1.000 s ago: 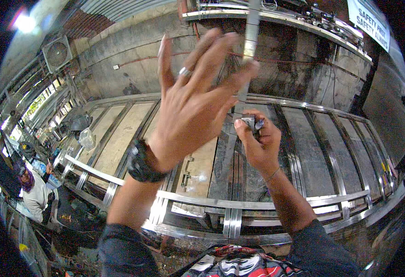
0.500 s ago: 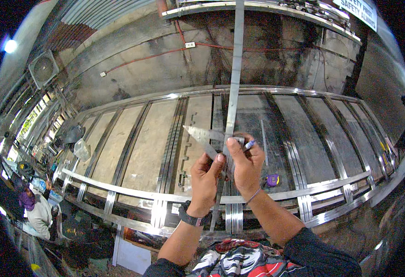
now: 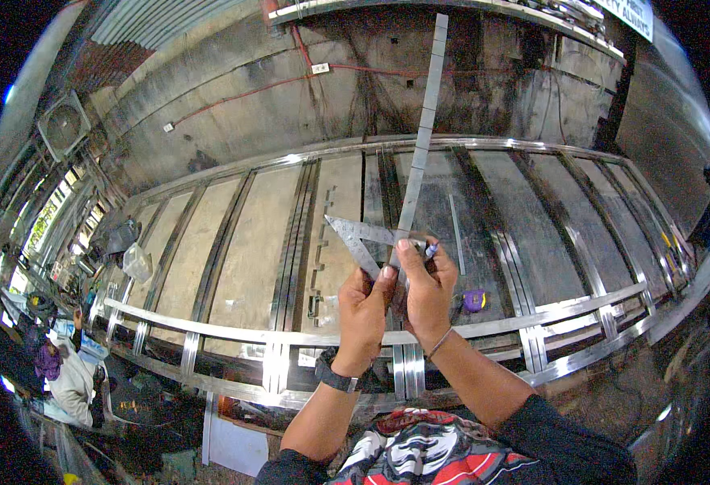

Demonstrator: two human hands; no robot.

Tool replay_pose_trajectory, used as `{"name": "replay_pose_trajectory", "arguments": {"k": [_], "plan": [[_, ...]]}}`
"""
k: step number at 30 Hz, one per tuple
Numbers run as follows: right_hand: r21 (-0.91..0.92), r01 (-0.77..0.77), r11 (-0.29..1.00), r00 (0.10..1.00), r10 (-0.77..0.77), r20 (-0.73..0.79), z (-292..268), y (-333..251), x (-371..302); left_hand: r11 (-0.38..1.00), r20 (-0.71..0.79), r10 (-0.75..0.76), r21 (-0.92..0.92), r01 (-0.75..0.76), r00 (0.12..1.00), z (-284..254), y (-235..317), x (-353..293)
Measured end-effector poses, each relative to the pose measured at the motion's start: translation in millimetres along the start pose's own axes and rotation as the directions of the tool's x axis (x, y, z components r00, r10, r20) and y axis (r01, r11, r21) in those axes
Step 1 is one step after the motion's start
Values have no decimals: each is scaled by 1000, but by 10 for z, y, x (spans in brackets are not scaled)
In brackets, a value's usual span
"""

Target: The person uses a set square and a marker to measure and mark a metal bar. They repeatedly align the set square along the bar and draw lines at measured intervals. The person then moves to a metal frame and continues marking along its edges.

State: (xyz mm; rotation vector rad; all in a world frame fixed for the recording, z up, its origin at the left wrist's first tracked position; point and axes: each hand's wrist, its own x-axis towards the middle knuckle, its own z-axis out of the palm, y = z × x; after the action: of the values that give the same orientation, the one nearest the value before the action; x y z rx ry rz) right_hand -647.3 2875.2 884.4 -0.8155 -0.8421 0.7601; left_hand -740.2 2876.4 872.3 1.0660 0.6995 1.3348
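I hold a long flat metal strip (image 3: 422,129) upright, leaning slightly right, with dark cross marks at intervals along it. A triangular metal square (image 3: 340,229) lies against the strip, its point to the left. My left hand (image 3: 361,315) is closed on the square's lower corner, thumb on top. My right hand (image 3: 428,295) pinches the strip, thumb in front, where the square meets it. A marker with a blue end (image 3: 431,250) sticks out between the right hand's fingers. The strip's lower part is mostly hidden by the hands.
Under my hands lies a large shiny metal frame (image 3: 209,330) with several crossbars. A purple tape measure (image 3: 475,301) and a thin metal strip (image 3: 458,234) lie within it. A translucent plastic jug (image 3: 137,263) stands at the left. A stained wall (image 3: 242,113) rises behind.
The strip now leans a little further right, and its top end has come into view. Both hands keep their hold on the square and strip. The whole view has shifted slightly.
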Motion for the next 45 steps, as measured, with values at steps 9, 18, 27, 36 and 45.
{"name": "replay_pose_trajectory", "arguments": {"k": [9, 18, 27, 36, 45], "plan": [[-260, 45, 965, 948, 40, 314, -153, -484, 583, 998, 47, -59, 27, 58, 997, -130, 119, -94], [-394, 99, 914, 913, 75, 402, -189, -333, 647, 952, 113, -233, -175, 251, 966, -164, 265, -133], [-427, 239, 872, 907, -43, 419, -104, -486, 573, 889, 258, -372, -176, 422, 892, -277, 401, 7], [-419, 97, 903, 943, 52, 330, -261, -192, 458, 825, 330, -467, -172, 539, 820, -429, 402, -21], [-412, -155, 898, 918, 285, 277, -578, 254, 163, 835, 258, -496, -120, 537, 829, -539, -75, -281]]}}
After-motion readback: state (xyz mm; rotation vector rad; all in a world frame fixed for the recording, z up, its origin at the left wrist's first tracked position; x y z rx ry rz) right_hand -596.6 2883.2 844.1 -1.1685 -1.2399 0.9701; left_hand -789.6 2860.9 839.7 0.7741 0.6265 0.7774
